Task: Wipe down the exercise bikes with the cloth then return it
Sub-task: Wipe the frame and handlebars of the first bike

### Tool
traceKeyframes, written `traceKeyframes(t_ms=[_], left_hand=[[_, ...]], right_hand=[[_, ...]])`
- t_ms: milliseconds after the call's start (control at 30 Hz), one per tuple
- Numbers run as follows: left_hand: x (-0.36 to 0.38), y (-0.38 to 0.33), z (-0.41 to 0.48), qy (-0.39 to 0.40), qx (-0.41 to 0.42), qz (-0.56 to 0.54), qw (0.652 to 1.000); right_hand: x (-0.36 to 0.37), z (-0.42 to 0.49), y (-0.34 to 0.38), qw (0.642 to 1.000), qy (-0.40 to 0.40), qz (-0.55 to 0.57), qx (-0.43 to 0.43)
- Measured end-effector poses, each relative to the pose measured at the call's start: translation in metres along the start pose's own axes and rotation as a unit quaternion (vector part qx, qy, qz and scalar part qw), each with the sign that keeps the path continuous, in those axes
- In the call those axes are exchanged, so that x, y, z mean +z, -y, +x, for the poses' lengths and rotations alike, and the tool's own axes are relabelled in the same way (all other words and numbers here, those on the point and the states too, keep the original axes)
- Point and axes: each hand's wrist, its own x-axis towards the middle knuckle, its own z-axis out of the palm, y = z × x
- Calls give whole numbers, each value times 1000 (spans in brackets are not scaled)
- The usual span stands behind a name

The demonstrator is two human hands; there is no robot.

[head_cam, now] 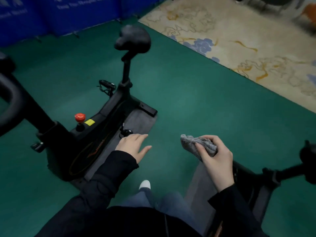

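Note:
A black exercise bike [95, 127] stands on the left, with its saddle [133, 39] at the top centre and a red knob [80, 117] on its frame. Only part of a second black bike [266, 175] shows at the lower right. My right hand [217, 159] is shut on a folded grey cloth [193, 144], held in the air between the two bikes. Over the edge of the grey mat [142, 120] beneath the left bike, my left hand [133, 146] hovers open and flat, holding nothing.
Green carpet [196, 103] covers the floor between the bikes. A beige patterned carpet [248, 35] lies at the upper right. Blue partition panels [59, 14] run along the back left. My legs and a white shoe [145, 184] show below.

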Motion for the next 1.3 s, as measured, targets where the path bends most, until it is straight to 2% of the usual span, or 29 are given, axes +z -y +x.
traceKeyframes(t_ms=[233, 433, 633, 833, 1033, 1300], left_hand=[[-21, 50, 4, -35, -151, -42, 987], [-20, 69, -7, -66, -317, -90, 942], [-22, 58, 5, -128, -475, -137, 860], [-28, 31, 8, -195, -583, -164, 771], [-29, -1, -9, -259, -671, -177, 672], [-44, -3, -42, -292, -738, -149, 590]], right_hand=[[59, 91, 30, 986, 141, 47, -73], [119, 156, 53, 940, 293, 85, -151], [169, 226, 84, 868, 416, 109, -250], [209, 271, 111, 798, 521, 169, -251], [232, 272, 146, 714, 610, 210, -271], [249, 220, 229, 593, 687, 260, -330]])
